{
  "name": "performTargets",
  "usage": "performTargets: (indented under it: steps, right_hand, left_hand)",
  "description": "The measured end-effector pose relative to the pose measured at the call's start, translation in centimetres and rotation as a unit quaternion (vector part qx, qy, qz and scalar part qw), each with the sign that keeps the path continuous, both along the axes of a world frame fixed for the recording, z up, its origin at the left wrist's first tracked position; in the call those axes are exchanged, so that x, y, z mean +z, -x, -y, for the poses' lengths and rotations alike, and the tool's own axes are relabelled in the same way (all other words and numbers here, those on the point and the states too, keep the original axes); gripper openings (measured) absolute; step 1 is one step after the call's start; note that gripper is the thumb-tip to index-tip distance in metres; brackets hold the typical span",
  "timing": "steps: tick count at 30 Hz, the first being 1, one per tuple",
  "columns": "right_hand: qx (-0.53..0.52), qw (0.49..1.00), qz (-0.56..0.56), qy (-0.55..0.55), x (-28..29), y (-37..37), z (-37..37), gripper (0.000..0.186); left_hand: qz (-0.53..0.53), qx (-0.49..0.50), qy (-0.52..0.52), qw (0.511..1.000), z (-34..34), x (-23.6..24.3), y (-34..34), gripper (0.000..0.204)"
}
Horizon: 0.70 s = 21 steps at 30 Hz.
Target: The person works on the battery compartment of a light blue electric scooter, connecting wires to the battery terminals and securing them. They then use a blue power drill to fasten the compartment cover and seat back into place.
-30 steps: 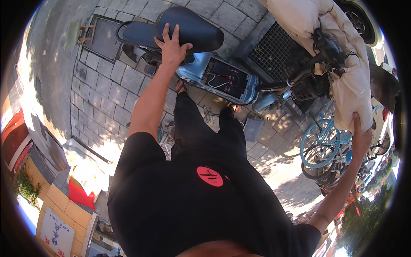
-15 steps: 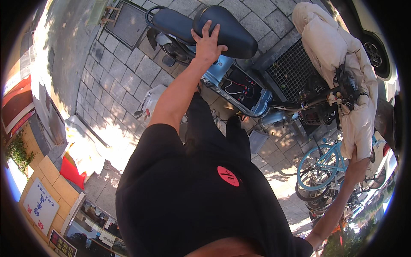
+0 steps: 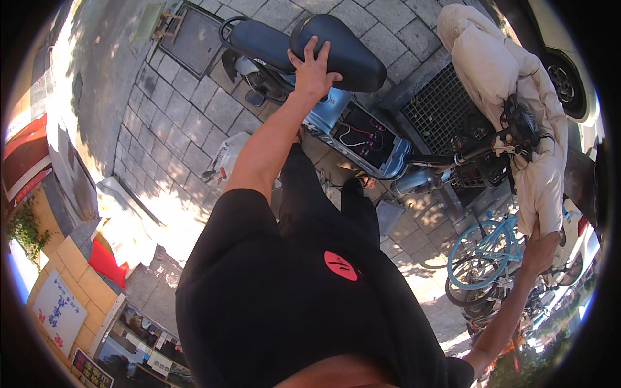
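- The left grip [image 3: 314, 71], a bare hand in the upper middle of the frame, is open with spread fingers; it lies flat on the black front seat [image 3: 352, 55] and does not close around it.
- The right grip [image 3: 540, 251], at the right side of the frame, is closed on the lower end of the beige cover [image 3: 485, 58]; what it holds inside the cloth, I cannot tell.
- The front seat is in the upper middle, beside the black rear seat [image 3: 262, 42]; if it is lifted or only turned aside, I cannot tell.
- Under and right of it, the blue scooter [image 3: 330, 111] shows an open compartment [image 3: 365, 139], where thin red and white wires lie over a dark block.
- The beige cover hangs along the handlebar [image 3: 479, 149] in the upper right.
- A metal grate [image 3: 440, 103] is in the pavement just beside the scooter.
- A turquoise bicycle [image 3: 485, 252] stands near the right arm, at the lower right.
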State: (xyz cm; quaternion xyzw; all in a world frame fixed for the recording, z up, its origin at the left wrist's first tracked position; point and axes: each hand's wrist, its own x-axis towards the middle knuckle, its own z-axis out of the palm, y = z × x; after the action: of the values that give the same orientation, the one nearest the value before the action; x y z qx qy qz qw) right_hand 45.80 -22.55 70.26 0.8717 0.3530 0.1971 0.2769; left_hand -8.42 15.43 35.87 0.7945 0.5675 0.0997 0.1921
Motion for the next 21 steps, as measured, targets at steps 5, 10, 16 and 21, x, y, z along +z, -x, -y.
performTargets:
  steps: [5,10,16,21]
  right_hand:
    - [-0.029,0.999,0.008,0.011,0.8,0.7,0.1,0.076]
    - [-0.03,0.999,-0.01,0.005,0.9,0.5,0.6,0.08]
    - [-0.047,0.998,-0.048,-0.015,0.1,0.1,2.1,0.089]
    - [-0.125,0.97,-0.199,-0.059,0.0,1.0,2.5,0.081]
  left_hand:
    - [0.017,0.002,0.002,1.0,0.3,0.9,0.2,0.101]
    - [0.014,0.018,0.016,1.0,0.1,0.8,-0.3,0.1]
    - [0.004,-0.002,0.003,1.0,-0.4,0.4,-1.6,0.101]
    - [-0.003,-0.034,-0.021,0.999,-0.3,-0.3,-1.7,0.101]
